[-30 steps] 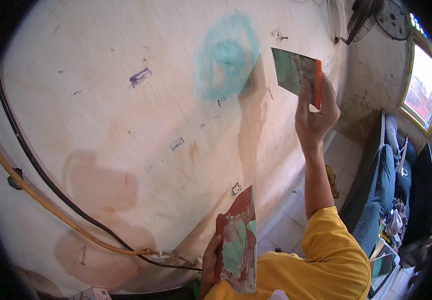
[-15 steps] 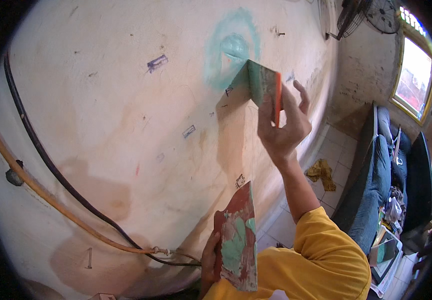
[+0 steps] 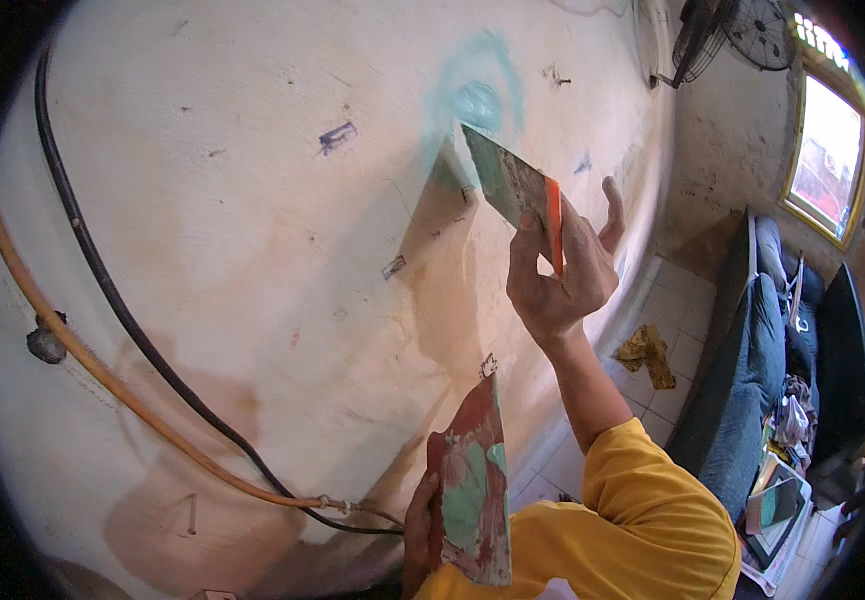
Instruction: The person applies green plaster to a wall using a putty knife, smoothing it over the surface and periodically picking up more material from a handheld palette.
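In my right hand [image 3: 564, 265] is a wide putty knife [image 3: 508, 180] with an orange grip edge, its blade streaked with green filler. Its front corner lies close to the wall, just below a smeared green patch [image 3: 476, 104]; whether it touches I cannot tell. My fingers pinch the orange edge, with the little finger raised. Lower down, my left hand [image 3: 419, 520] grips a reddish-brown flat board [image 3: 492, 440] along its left side. A thick smear of green filler [image 3: 464, 495] covers the board's middle.
A black hose [image 3: 132, 320] and an orange hose [image 3: 122, 392] run down the wall at left. Nails and pen marks dot the wall [image 3: 242, 250]. To the right are a blue sofa [image 3: 727, 390], a yellow cloth [image 3: 646, 355] on floor tiles, and a wall fan [image 3: 757, 32].
The putty knife has swung so its blade faces me more, and its front corner has shifted left. My left hand still holds the board at nearly the same place.
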`<move>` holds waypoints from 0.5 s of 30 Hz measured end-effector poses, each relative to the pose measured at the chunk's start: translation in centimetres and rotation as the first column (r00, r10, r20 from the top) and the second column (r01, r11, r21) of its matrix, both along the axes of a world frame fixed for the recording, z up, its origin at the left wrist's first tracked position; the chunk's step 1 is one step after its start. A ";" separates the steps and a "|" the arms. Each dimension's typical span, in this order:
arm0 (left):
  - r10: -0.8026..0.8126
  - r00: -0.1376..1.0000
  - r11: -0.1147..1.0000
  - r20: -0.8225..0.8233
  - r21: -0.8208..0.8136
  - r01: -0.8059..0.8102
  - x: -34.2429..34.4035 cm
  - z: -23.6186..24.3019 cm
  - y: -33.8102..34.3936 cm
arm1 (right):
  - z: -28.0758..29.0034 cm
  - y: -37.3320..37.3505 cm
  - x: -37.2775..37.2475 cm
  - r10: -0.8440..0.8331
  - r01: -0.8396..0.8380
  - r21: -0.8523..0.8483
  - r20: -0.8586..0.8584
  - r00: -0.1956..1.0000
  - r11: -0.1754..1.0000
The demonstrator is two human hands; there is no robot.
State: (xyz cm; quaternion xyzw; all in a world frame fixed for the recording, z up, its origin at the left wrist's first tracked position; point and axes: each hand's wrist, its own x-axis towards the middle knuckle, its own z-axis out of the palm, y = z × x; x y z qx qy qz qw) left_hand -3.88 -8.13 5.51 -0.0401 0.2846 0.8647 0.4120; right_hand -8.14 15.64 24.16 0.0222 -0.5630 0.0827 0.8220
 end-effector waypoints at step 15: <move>-0.005 1.000 0.999 -0.008 0.046 0.005 -0.3 0.0 0.8 | -3.6 2.0 5.7 0.852 -0.736 -0.518 -0.024 0.523 0.437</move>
